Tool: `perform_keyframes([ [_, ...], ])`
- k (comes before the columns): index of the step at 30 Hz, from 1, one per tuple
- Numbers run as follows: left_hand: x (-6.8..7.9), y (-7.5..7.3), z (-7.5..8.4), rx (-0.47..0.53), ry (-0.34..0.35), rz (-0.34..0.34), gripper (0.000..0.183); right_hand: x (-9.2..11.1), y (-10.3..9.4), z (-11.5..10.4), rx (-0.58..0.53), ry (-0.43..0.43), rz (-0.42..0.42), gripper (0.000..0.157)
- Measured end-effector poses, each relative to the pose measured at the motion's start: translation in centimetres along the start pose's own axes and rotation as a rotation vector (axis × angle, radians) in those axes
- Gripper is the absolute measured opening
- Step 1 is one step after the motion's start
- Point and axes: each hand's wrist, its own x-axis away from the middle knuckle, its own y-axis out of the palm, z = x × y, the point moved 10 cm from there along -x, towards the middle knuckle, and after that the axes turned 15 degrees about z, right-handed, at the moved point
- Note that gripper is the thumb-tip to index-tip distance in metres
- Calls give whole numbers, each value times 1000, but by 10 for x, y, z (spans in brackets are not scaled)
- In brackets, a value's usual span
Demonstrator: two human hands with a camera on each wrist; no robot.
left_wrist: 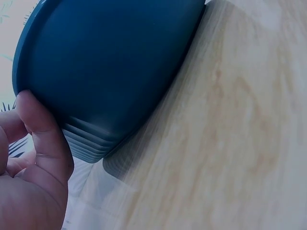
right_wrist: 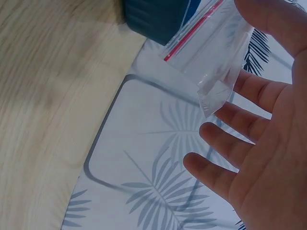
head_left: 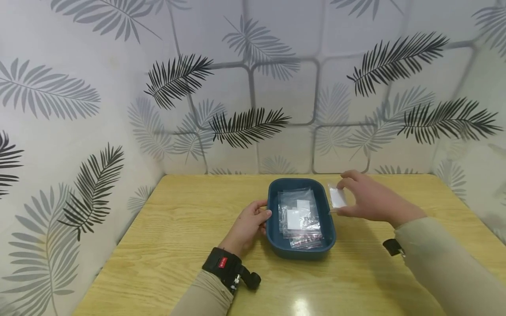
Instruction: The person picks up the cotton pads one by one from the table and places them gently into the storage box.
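A dark blue plastic tub (head_left: 302,253) stands on the wooden table, with several clear zip-lock bags (head_left: 300,213) lying inside it, some showing white squares. At the tub's left side, my left hand (head_left: 248,221) holds the rim; the left wrist view shows the thumb against the tub's wall (left_wrist: 110,57). Just off the right rim, my right hand (head_left: 365,197) holds up one small clear zip-lock bag (head_left: 337,196) with a white piece in it. Close up in the right wrist view, this bag (right_wrist: 206,57) has a red seal line, and the lower fingers are spread apart.
The light wooden table (head_left: 178,228) meets a leaf-patterned wall covering (head_left: 284,96) at its back edge. More of that covering (head_left: 59,131) rises on the left side. Black straps with small mounts sit on the wrists, the left strap (head_left: 222,265) showing a red label.
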Motion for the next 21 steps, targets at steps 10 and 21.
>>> perform_keyframes([
  [10, 0, 0, 0, 9, -7, -2, 44, -16, 3, -26, -4, -49, 3, 64],
  [21, 1, 0, 1, 1, -5, 0, 43, -34, 22, -57, 5, -91, -35, 61],
])
